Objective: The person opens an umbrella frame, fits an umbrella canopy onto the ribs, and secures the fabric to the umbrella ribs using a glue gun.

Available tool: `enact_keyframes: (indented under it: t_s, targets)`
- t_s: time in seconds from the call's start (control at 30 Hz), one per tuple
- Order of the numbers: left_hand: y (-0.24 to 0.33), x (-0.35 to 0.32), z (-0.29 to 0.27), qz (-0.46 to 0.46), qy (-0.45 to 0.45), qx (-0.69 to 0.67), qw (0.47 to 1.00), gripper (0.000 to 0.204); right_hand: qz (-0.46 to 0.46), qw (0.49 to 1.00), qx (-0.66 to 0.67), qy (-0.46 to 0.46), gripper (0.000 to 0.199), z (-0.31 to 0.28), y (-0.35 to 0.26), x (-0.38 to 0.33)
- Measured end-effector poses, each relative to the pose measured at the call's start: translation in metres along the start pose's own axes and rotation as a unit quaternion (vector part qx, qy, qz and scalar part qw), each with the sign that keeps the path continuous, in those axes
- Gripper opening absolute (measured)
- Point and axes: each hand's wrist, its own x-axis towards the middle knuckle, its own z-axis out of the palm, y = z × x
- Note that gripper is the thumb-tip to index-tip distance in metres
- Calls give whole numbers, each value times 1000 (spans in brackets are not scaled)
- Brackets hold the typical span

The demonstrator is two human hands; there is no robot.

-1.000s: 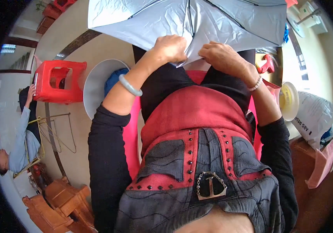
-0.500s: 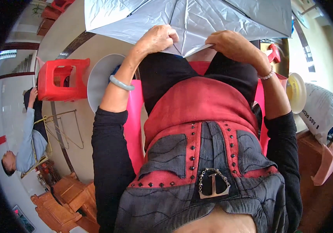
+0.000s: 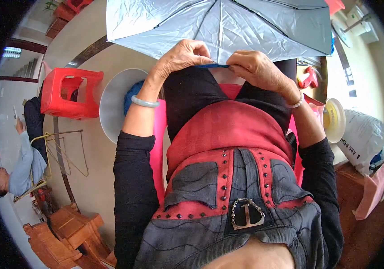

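A spread umbrella with silver cloth and dark ribs fills the top of the view, its near edge above my lap. My left hand pinches that edge, thumb and fingers closed. Close beside it on the right, my right hand is closed on the same edge, fingers curled. Between the two hands a narrow blue strip shows along the umbrella's rim. Whether it is folded cloth or a separate band, I cannot tell. The fingertips hide the exact spot being held.
To the left stand a red plastic stool and a pale bucket holding something blue. Another person sits at the far left. On the right are a yellow-and-white round tub, a white sack and a red tool.
Both hands have come closer together along the umbrella's edge, and the blue strip now shows between them. The umbrella has shifted slightly down in view. The other person's arm has moved.
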Motion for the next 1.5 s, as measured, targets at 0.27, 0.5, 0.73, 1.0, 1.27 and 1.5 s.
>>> enact_keyframes:
  t_s: [0.27,0.5,0.73,1.0,1.27,1.5]
  targets:
    - [-7,3,-1,-19,21,7,1000,23,-17,999,-1,-35,16,1,9,1]
    - [7,10,7,10,-49,33,998,20,5,998,-55,-21,11,2,15,-4]
    - [-4,3,4,-37,-37,49,997,17,112,968,-221,-52,10,-30,41,-27]
    - [-20,-20,-7,-50,-5,-2,999,15,280,837,-461,92,4,-94,73,-105]
    - [-21,-15,-3,11,84,189,978,19,293,887,-354,54,6,-90,63,-100]
    - [-24,-12,-3,-9,83,164,983,18,306,893,-326,43,11,-93,63,-99]
